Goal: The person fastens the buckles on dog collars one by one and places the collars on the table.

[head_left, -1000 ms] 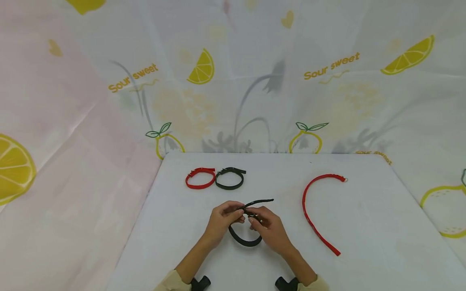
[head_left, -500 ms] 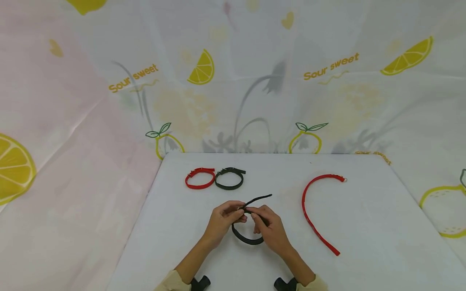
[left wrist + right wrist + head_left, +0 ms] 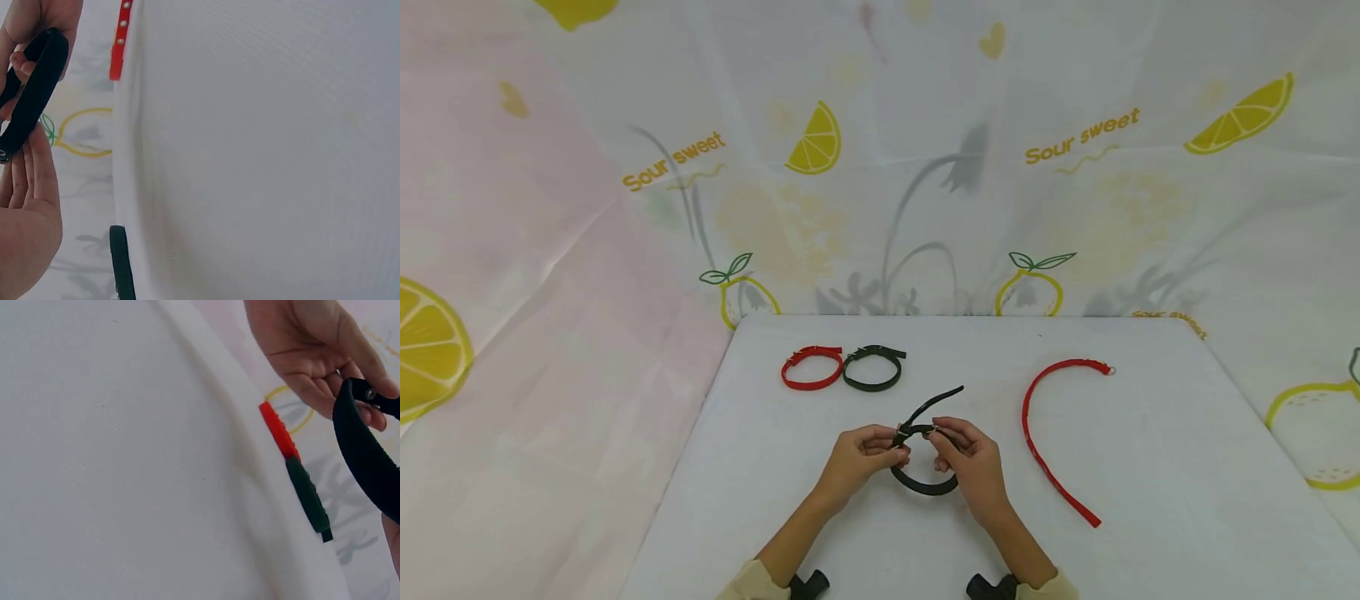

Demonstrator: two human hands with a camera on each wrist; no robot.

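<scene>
In the head view, a black buckle collar (image 3: 925,488) is held up in a loop over the table, its free end sticking out up and to the right. My left hand (image 3: 853,462) pinches it near the buckle (image 3: 898,433) on the loop's left side. With thumb and fingers my right hand (image 3: 976,467) pinches the band at the upper right, by a small metal fitting. The left wrist view has the loop's broad dark band (image 3: 45,84) between both hands. A metal stud shows on the collar (image 3: 369,447) in the right wrist view; fingers partly hide it.
A red looped collar (image 3: 812,385) and a dark looped collar (image 3: 872,386) lie side by side at the back left of the white table (image 3: 1165,450). An unfastened red collar (image 3: 1028,425) lies curved to the right of my hands. A printed cloth (image 3: 880,208) hangs behind.
The collar loop has shifted right and slightly up, and its free end now points more upward. My right hand has moved right along the band, leaving a wider gap between the hands.
</scene>
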